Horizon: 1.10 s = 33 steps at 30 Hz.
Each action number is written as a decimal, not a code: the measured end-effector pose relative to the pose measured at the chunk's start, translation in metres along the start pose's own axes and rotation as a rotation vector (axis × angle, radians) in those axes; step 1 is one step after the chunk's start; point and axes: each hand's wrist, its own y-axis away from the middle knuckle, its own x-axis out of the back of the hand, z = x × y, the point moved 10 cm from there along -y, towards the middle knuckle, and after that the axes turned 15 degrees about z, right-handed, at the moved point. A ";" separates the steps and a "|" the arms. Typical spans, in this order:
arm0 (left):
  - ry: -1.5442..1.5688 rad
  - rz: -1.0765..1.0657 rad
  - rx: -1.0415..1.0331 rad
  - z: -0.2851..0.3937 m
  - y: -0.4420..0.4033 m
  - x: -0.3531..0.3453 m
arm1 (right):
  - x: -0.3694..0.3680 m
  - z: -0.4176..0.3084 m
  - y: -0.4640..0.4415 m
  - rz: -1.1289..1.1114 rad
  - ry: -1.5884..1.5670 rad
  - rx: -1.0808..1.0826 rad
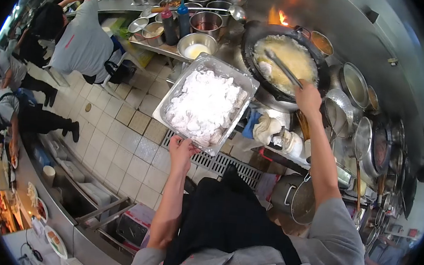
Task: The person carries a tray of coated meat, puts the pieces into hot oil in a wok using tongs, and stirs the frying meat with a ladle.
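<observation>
My left hand (182,149) is closed on the near rim of a rectangular metal tray (163,109). White, flour-coated pieces (205,102) are heaped in it; what lies under the coating is hidden. My right hand (308,95) grips metal tongs (283,67), whose tips reach into a black wok (248,48). Bubbling yellowish oil (293,51) fills the wok, and a pale piece (265,67) shows close to the tong tips. The tray is held to the left of the wok, tilted slightly.
Flames (279,17) rise behind the wok. A steel bowl with pale liquid (197,49), squeeze bottles (183,18) and several metal pots crowd the counter at the back left. Strainers and pans (340,110) stand at right. Co-workers (87,40) are at left on the tiled floor (121,140).
</observation>
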 end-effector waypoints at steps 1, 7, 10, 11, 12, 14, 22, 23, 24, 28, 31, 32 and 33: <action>-0.004 0.004 -0.006 0.000 0.000 0.000 | 0.012 -0.001 0.003 0.047 -0.047 -0.004; -0.001 0.019 -0.007 0.003 0.002 0.000 | 0.062 -0.036 0.057 -0.059 -0.165 0.136; 0.005 0.000 0.013 0.000 0.001 -0.001 | 0.060 -0.068 0.086 -0.133 -0.122 0.256; -0.002 -0.004 0.007 0.000 -0.001 -0.001 | 0.043 -0.075 0.089 -0.189 -0.078 0.264; -0.011 -0.006 0.002 -0.002 -0.004 0.000 | 0.021 -0.082 0.089 -0.246 -0.034 0.271; -0.010 -0.018 -0.002 -0.004 -0.004 -0.001 | -0.016 -0.098 0.080 -0.274 -0.027 0.226; -0.003 -0.007 0.008 -0.005 -0.005 0.001 | 0.022 -0.085 0.090 -0.186 -0.213 0.138; -0.003 0.004 0.011 -0.004 -0.005 0.001 | 0.029 -0.075 0.086 -0.180 -0.268 0.120; -0.004 0.014 0.014 -0.004 -0.004 0.001 | 0.033 -0.065 0.083 -0.172 -0.323 0.102; -0.009 -0.016 0.006 -0.005 -0.005 0.001 | 0.051 -0.016 0.060 -0.066 -0.461 0.023; -0.006 -0.012 0.016 -0.006 -0.004 0.002 | 0.066 0.033 0.043 0.002 -0.439 -0.144; -0.003 -0.014 0.015 -0.005 -0.004 0.001 | 0.070 0.049 0.038 0.034 -0.367 -0.153; -0.001 -0.006 0.015 -0.005 -0.003 0.001 | 0.075 0.061 0.034 0.065 -0.295 -0.161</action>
